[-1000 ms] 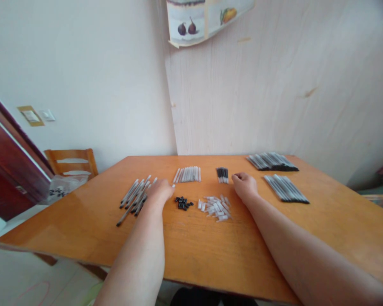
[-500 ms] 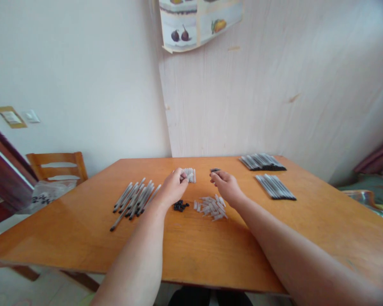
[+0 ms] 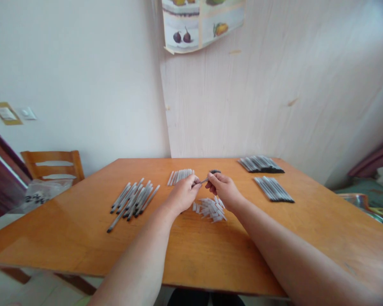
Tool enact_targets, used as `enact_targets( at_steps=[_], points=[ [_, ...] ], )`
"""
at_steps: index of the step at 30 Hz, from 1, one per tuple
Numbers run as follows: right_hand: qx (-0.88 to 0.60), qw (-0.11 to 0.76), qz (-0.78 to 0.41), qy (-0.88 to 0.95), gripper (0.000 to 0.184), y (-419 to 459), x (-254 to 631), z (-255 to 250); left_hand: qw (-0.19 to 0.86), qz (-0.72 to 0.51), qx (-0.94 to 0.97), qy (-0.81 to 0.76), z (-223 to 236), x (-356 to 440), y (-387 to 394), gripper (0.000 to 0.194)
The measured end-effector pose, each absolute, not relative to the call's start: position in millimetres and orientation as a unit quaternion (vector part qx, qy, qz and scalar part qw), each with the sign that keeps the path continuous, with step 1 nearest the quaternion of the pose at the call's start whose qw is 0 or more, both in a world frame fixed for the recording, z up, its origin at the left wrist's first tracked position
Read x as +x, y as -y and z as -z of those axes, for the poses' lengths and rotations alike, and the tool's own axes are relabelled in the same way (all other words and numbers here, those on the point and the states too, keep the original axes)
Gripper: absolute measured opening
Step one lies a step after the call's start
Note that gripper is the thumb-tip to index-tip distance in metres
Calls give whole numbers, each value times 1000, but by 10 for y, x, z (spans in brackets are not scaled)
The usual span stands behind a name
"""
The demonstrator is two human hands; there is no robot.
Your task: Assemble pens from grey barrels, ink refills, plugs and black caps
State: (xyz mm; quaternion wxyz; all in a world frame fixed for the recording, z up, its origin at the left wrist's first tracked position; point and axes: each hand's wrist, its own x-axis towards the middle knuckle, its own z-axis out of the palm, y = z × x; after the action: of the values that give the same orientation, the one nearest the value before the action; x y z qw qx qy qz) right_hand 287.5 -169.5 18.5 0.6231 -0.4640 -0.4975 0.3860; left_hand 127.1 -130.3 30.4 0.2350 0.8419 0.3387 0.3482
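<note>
Grey and slim, a pen part [image 3: 204, 181] bridges the two hands at the centre of the frame, apparently pinched from both ends so that it stays steady. The left hand [image 3: 184, 193] has thumb and fingers drawn narrow on one end; the right hand [image 3: 224, 189] grips the other, its fingers curled. Dark pen pieces [image 3: 215, 171] show just beyond the right hand; whether it holds them too, I cannot tell. Below the hands lies a loose heap of small translucent white caps [image 3: 212, 209], probably placed there for easy reach. White tubes [image 3: 178, 175] lie side by side behind the left hand, while black-ended pen barrels [image 3: 135, 199] fan loosely at centre left. At right, a near row [image 3: 273, 189] and a farther bundle [image 3: 261, 163] lie with dark ends aligned, perhaps for neatness, on the wooden table [image 3: 83, 221].
</note>
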Motion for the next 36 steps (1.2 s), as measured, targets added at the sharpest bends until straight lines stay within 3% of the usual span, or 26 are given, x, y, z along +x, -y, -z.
enact_targets(
  at_steps=[7,10,12,18,25,31,36],
  points=[
    [-447,653,-390,471,41,1607,3027,-215,274,-334,824,-366,-400,1235,1329,17],
    [-454,728,-354,371,36,1536,3326,-212,351,-344,774,-399,-390,1201,1289,19],
    [-461,732,-335,373,32,1520,3461,-200,419,-367,727,-402,-361,1203,1260,17],
    [-529,553,-363,532,17,1572,3345,-129,532,-418,625,-389,-283,1241,1207,15],
    [-624,353,-172,676,12,1562,3315,14,581,-461,544,-392,-265,1220,1133,7],
    [-621,279,-147,718,13,1568,3335,42,618,-456,509,-388,-231,1205,1075,8],
    [-628,269,-171,710,16,1590,3310,-7,602,-446,517,-415,-226,1190,1066,16]
  ],
)
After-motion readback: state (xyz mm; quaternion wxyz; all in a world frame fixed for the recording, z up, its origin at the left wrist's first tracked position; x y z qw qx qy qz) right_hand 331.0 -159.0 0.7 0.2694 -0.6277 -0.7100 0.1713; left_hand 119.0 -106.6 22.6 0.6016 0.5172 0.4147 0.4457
